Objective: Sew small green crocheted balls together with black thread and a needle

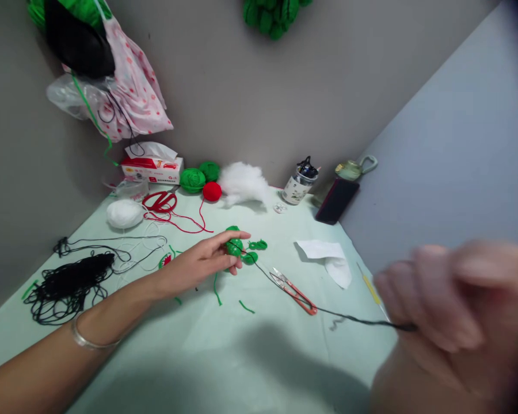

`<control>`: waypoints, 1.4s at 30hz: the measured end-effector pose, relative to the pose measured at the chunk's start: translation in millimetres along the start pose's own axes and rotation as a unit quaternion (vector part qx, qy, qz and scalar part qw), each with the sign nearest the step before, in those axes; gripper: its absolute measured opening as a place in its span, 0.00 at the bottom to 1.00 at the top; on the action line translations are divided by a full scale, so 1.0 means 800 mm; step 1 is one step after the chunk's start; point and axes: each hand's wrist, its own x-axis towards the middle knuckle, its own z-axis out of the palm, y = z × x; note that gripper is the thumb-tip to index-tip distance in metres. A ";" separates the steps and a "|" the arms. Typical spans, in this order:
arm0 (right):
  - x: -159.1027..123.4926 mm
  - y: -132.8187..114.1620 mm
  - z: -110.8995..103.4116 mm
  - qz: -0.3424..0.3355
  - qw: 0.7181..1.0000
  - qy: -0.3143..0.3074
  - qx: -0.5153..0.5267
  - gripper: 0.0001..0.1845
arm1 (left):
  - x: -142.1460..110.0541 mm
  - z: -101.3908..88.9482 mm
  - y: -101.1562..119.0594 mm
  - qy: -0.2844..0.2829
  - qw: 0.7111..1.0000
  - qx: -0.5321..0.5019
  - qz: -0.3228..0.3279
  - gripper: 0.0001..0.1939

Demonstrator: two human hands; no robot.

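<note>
Right hand point(453, 302), blurred, grips black thread point(366, 322) running across the snips point(300, 302) to the green piece point(234, 248) held in the left hand point(210, 253), where too hard a tug could pucker it and slack could catch on the snips.

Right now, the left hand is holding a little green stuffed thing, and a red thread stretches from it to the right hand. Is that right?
Almost! The thread is black, not red. The head view shows it stretching from the little green stuffed thing in the left hand to the right hand.
</note>
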 end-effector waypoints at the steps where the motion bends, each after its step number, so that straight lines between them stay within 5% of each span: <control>1: 0.009 0.000 0.022 -0.003 1.000 -0.012 0.027 0.06 | 0.000 0.000 0.002 -0.001 1.000 -0.026 0.010 0.19; 4: 0.022 0.010 0.060 0.061 0.995 -0.079 0.011 0.06 | -0.001 0.004 0.006 0.003 0.996 -0.084 0.040 0.15; 10: 0.022 0.047 0.089 0.155 0.976 -0.154 -0.004 0.07 | -0.004 0.012 0.012 0.064 0.991 -0.108 0.055 0.14; 19: 0.017 0.058 0.100 0.017 0.976 -0.144 -0.162 0.07 | -0.004 0.019 0.012 0.129 0.987 -0.054 0.084 0.16; 28: 0.010 0.055 0.099 -0.088 0.940 -0.167 -0.284 0.08 | -0.010 0.019 0.010 0.172 0.978 0.035 0.115 0.13; 35: 0.010 0.056 0.098 -0.108 0.924 -0.185 -0.318 0.07 | -0.010 0.020 0.014 0.186 0.970 0.069 0.139 0.12; 42: 0.007 0.061 0.102 -0.047 0.937 -0.201 -0.281 0.06 | -0.011 0.023 0.017 0.201 0.969 0.045 0.133 0.11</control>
